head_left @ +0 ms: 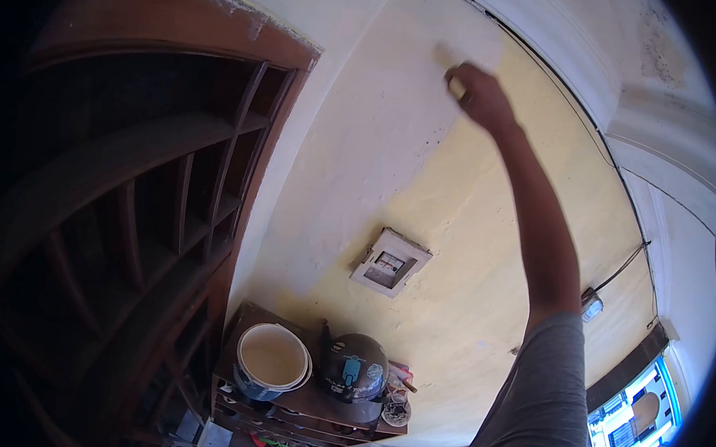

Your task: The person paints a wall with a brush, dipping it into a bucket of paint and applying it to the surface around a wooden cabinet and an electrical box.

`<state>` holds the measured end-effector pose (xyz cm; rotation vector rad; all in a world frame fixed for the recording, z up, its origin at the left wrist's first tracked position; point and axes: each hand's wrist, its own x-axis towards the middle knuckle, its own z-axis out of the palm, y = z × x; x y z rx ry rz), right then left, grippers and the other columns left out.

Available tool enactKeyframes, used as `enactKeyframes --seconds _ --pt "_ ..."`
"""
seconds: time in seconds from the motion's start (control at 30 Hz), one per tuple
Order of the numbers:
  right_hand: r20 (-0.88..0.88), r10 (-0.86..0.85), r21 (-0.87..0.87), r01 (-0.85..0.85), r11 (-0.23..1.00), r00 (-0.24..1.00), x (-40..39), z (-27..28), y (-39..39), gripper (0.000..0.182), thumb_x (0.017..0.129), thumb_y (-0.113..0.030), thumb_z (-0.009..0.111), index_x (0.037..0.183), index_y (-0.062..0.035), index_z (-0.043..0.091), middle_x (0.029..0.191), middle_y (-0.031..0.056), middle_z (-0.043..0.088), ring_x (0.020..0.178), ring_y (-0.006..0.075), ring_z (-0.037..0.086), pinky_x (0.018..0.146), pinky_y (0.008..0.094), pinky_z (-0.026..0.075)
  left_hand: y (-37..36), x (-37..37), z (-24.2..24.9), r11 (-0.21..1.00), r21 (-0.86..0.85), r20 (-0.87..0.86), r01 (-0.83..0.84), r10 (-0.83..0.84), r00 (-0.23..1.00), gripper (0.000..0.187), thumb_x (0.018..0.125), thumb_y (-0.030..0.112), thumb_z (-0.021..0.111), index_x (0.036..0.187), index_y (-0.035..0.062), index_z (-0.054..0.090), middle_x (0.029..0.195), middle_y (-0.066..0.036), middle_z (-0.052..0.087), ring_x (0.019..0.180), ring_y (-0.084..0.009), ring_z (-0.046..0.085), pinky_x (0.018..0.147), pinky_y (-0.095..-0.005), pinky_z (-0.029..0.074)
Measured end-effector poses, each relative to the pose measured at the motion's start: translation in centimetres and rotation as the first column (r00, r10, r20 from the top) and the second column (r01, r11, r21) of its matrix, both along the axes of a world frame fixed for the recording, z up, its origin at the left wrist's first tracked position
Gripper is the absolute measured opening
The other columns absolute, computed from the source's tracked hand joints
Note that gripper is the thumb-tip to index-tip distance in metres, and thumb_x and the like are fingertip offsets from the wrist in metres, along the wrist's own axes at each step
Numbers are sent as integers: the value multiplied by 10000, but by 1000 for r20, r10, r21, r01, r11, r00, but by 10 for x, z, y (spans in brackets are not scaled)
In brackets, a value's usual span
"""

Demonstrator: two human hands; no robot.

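Observation:
High up against the wall, my right hand is closed around a paintbrush with a pale yellowish handle. Its head is smeared by motion and sits at the whitish part of the wall, close to the boundary with the yellow part. The grey-sleeved right arm stretches up from the bottom edge. My left hand is out of view. Below on a low shelf rack stands an open bucket with pale, creamy contents.
A dark helmet sits beside the bucket. A switch box projects from the wall. Left is a brown wooden frame with shelves. Cables run along the wall's top edge, with a small lamp-like fixture at right.

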<state>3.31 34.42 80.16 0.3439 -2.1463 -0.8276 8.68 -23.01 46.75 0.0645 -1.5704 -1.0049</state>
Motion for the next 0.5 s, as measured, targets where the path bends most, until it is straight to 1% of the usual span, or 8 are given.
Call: enactKeyframes --seconds 0.07,0.13,0.17,0.23,0.3,0.43,0.47,0.5 --pt "159 -92 -61 103 993 983 9 -71 -2 344 714 84 600 1011 -90 591 998 127 630 883 386 634 740 456 527 -3 4 -2 997 -18 153 -71 73 986 1076 796 380 853 1491 -86 177 1385 -306 408 1217 -339 492 1000 -454 469" --pt "204 -64 112 42 993 977 14 -150 29 422 715 8 638 1131 -60 612 1091 171 626 1020 369 632 853 446 545 -4 3 -4 998 -29 131 -55 59 990 1061 797 363 855 1486 -87 185 1379 -303 414 1211 -339 494 1001 -452 465" --pt "341 -236 50 233 971 910 26 -181 7 454 723 -32 650 1175 -47 614 1145 174 620 1063 350 632 905 428 548 -4 2 -4 998 -40 107 -49 53 993 1047 798 346 857 1481 -88 192 1372 -301 420 1205 -340 497 1002 -451 462" --pt "548 -322 44 357 933 772 38 -217 -25 448 722 -48 660 1168 -62 619 1211 173 604 1029 354 646 890 433 551 -2 1 1 999 -45 55 -1 4 998 1041 799 343 857 1476 -92 196 1367 -299 424 1202 -335 494 997 -446 462" --pt "646 -324 11 415 910 691 44 -221 -40 299 806 -108 650 1101 -61 644 1091 162 614 1021 338 640 887 454 530 2 3 5 997 -59 0 40 -40 999 1035 800 340 858 1470 -96 201 1361 -297 427 1200 -331 492 993 -441 462" --pt "515 57 -367 159 916 855 31 -144 -9 155 863 -56 689 1018 -50 691 1016 129 713 927 307 679 802 375 537 0 5 2 998 -24 70 58 -56 996 1023 800 315 861 1467 -98 205 1342 -274 449 1177 -320 495 984 -429 463" --pt "478 27 -324 148 934 878 25 -110 5 105 883 -72 702 983 -41 710 990 127 733 884 238 685 789 358 537 -2 4 1 999 -50 83 22 -18 996 1014 803 304 860 1467 -96 206 1335 -263 458 1167 -315 497 981 -426 464" --pt "479 -75 -418 303 856 874 29 -76 0 110 883 -90 708 979 -38 715 945 109 741 811 175 665 759 338 535 -3 2 1 998 -61 87 30 -25 996 1014 803 304 860 1467 -96 206 1335 -263 458 1167 -315 497 981 -426 464"
